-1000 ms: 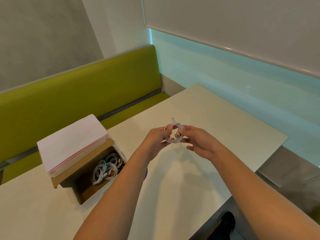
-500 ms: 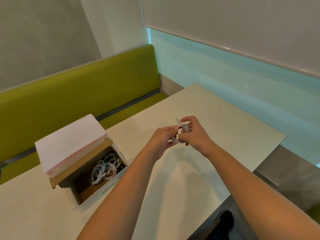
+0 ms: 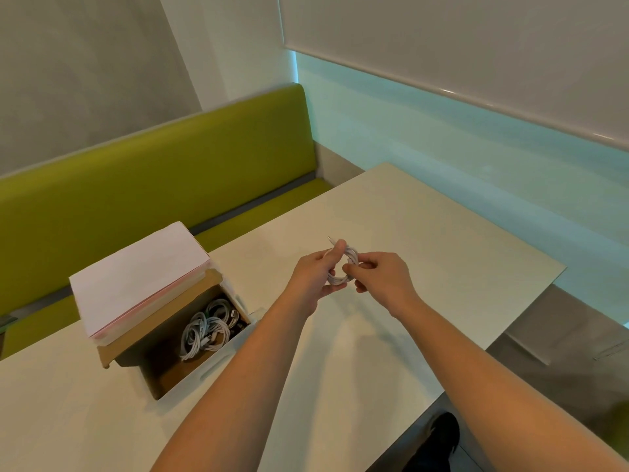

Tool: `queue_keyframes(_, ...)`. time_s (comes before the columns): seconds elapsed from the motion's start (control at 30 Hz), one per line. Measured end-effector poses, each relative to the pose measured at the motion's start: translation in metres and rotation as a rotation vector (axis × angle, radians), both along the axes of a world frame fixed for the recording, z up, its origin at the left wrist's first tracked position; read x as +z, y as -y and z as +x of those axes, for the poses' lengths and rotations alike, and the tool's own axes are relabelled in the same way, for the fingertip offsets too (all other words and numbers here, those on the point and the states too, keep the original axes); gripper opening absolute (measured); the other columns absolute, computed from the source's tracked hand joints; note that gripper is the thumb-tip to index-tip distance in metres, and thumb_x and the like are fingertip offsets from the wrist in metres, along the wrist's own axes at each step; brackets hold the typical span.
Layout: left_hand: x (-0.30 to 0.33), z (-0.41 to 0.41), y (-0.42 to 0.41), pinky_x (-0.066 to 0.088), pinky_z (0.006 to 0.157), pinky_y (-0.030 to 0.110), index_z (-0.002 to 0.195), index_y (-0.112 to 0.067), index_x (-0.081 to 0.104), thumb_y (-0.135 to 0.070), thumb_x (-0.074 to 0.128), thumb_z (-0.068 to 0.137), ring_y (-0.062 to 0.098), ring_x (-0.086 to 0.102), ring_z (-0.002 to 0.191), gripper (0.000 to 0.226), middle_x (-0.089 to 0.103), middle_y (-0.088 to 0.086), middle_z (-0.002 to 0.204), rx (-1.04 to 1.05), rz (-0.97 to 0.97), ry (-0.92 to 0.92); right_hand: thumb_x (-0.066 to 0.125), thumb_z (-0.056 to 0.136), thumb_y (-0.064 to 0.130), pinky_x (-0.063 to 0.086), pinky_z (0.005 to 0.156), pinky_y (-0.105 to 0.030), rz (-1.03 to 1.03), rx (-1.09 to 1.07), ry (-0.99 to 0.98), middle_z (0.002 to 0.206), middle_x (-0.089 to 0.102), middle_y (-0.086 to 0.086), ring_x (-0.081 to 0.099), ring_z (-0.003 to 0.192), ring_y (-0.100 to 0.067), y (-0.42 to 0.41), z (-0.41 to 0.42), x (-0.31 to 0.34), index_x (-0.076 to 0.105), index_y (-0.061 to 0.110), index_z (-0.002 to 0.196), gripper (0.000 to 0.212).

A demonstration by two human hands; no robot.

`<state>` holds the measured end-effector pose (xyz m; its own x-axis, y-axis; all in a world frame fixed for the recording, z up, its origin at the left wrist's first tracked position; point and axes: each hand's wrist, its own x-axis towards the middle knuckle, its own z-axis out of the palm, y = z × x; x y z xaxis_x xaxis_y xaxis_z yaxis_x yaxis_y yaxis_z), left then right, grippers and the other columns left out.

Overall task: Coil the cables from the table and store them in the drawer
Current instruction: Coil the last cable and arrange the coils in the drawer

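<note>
At mid-frame, above the pale table, the left hand and right hand both pinch a small white coiled cable (one plug end pokes up past the left thumb). At lower left, the open cardboard drawer already holds white cable coils.

No lettering, label, brand mark or number can be read anywhere in the scene: the white sheets stacked at nine o'clock show a blank top face, and the cardboard drawer beneath carries no legible print.
</note>
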<state>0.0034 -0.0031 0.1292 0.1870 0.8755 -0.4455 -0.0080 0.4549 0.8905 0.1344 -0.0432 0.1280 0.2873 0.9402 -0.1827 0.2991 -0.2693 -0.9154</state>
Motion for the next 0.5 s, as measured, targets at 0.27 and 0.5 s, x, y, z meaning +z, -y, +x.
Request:
queue_keyframes(0.27,-0.009,0.0,0.0,0.058,0.073,0.03,0.11,-0.011,0.068,-0.043,0.06,0.095,0.017,0.052,0.077,0.036,0.051,0.003,0.082,0.041,-0.005,-0.075,0.07,0.076,0.009,0.059,0.07,-0.038,-0.064,-0.036,0.03,0.074,0.071,-0.008,0.067,0.057,-0.023,-0.002,-0.008,-0.004,0.066,0.007,0.09,0.014)
queue_keyframes(0.5,-0.014,-0.009,0.003,0.058,0.078,0.034,0.117,-0.016,0.064,-0.037,0.053,0.1,0.021,0.066,0.098,0.03,0.069,0.0,0.114,0.08,0.011,-0.003,0.079,0.078,0.008,0.057,0.069,-0.031,-0.118,0.0,-0.247,0.078,0.069,-0.009,0.06,0.062,-0.019,-0.005,-0.007,-0.006,0.068,0.004,0.105,0.029)
